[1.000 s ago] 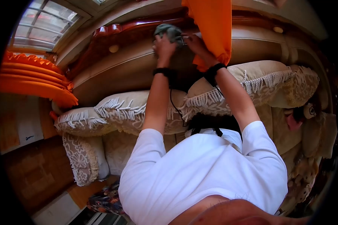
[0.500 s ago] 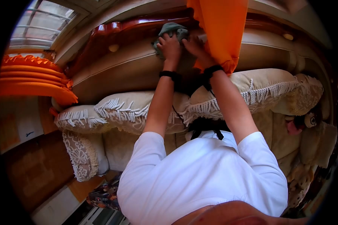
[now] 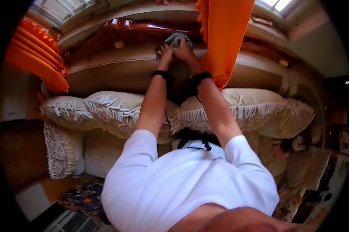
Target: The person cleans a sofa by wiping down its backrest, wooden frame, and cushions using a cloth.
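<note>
A grey-green cloth point(image 3: 178, 37) is bunched at the top of the sofa back, against the dark wooden trim. My left hand point(image 3: 166, 53) grips its lower left part with fingers curled into the fabric. Close beside it, my right hand point(image 3: 183, 51) is closed on the cloth's right side. The two hands nearly touch, and part of the cloth is hidden behind them. Both wrists wear black bands. Just right of my right hand hangs an orange curtain point(image 3: 226, 38).
Fringed cushions point(image 3: 116, 106) line the beige sofa back point(image 3: 116, 63) below my arms. Carved wooden trim point(image 3: 151, 26) runs along its top. A second orange curtain point(image 3: 37, 54) hangs at left. A doll point(image 3: 288, 146) lies on the sofa at right, and windows stand behind.
My right hand has moved left from beside the curtain onto the cloth, next to my left hand. The view has shifted, showing more of the window sill at the upper right.
</note>
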`<state>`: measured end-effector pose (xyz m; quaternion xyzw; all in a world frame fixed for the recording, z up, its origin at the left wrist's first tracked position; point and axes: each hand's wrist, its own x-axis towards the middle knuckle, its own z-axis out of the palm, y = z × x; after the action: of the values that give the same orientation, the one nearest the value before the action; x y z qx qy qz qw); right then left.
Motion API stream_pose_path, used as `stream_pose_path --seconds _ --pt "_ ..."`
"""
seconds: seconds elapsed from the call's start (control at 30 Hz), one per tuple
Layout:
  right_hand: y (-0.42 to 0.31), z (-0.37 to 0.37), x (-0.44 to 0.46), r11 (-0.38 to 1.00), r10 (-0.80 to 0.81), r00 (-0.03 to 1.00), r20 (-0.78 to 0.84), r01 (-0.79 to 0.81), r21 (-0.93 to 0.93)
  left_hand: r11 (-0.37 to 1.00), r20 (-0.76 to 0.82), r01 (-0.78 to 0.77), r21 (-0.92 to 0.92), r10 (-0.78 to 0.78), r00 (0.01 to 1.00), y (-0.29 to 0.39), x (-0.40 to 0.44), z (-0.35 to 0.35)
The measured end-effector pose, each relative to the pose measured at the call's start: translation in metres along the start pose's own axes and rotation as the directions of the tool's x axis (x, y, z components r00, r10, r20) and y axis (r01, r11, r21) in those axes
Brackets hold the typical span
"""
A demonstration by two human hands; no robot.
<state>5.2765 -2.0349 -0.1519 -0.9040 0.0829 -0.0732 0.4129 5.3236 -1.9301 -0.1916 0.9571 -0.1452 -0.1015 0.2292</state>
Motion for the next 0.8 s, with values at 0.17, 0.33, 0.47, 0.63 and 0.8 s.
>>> stream_pose_path --seconds 0.17,0.33,0.47,0.63,0.8 --pt "0.043 -0.023 0.010 0.988 0.150 0.987 -0.047 -0.152 -0.037 0.990 0.036 -0.134 -0.036 0.135 0.990 0.044 -0.009 0.033" --pt "0.046 -0.030 -0.003 0.992 0.051 0.999 -0.010 -0.052 -0.116 0.990 -0.189 -0.115 -0.076 0.099 0.977 0.056 -0.028 0.040" --pt "0.028 -0.021 -0.026 0.975 0.066 0.998 0.017 -0.061 -0.216 0.970 -0.259 -0.214 -0.119 0.178 0.949 0.025 -0.052 0.017" --pt "0.004 -0.020 -0.036 0.948 -0.028 0.999 -0.030 0.017 -0.317 0.916 -0.222 -0.340 -0.214 0.294 0.930 -0.043 -0.097 -0.008" --pt "-0.002 -0.035 -0.040 0.917 -0.074 0.995 0.066 0.094 -0.387 0.928 -0.166 -0.308 -0.208 0.277 0.947 -0.035 -0.112 -0.011"
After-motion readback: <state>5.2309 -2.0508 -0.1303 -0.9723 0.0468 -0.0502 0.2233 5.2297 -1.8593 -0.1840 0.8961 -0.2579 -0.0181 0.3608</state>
